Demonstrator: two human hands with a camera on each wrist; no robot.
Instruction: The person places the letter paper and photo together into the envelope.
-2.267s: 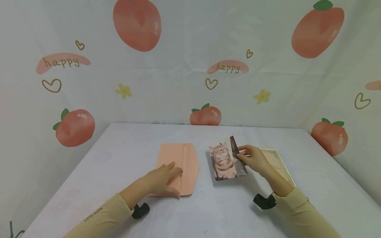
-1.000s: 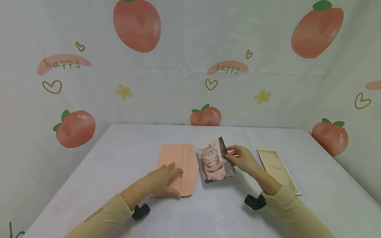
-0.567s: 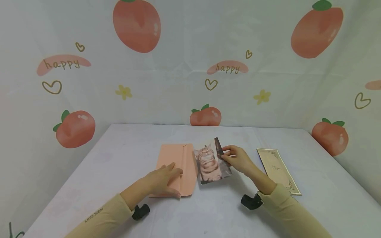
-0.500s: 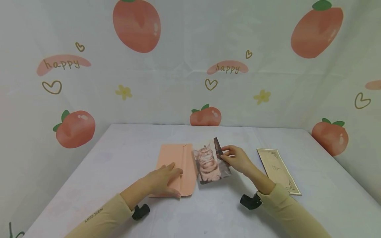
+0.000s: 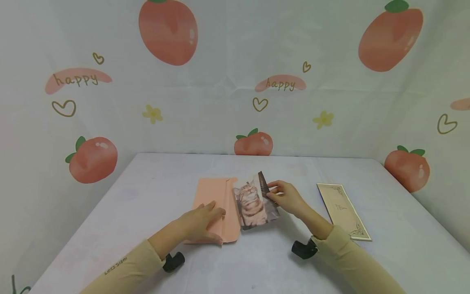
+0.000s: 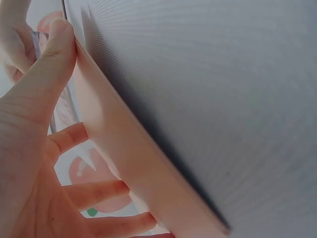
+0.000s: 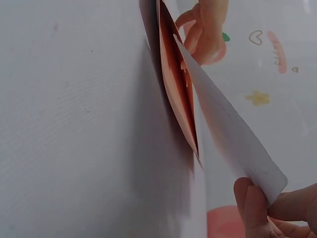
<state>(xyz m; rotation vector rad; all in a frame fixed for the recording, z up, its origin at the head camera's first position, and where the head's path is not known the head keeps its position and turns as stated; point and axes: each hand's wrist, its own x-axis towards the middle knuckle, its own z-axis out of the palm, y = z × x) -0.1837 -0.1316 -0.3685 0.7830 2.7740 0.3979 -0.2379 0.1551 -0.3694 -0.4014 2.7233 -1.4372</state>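
A peach-coloured envelope (image 5: 211, 190) lies on the table, its flap toward the right. My left hand (image 5: 200, 222) rests on it with fingers spread and the thumb by its near edge. My right hand (image 5: 288, 199) pinches the right edge of a card with a cat picture (image 5: 253, 204), held tilted over the envelope's flap. In the right wrist view the envelope's mouth (image 7: 176, 84) gapes, and the card's plain white back (image 7: 233, 134) points its far corner at it. Whether that corner is inside, I cannot tell. The left wrist view shows fingertips touching the envelope (image 6: 124, 144).
A cream card with an ornamental border (image 5: 341, 208) lies to the right, partly behind the right sleeve (image 5: 352, 255). Black wrist cameras hang under the left cuff (image 5: 174, 261) and right cuff (image 5: 304, 249). A fruit-printed cloth (image 5: 220, 118) stands behind the white table (image 5: 249, 269).
My right hand has carried the cat card leftward, from beside the envelope to over its flap. More of the cream card shows now. My left hand has stayed on the envelope.
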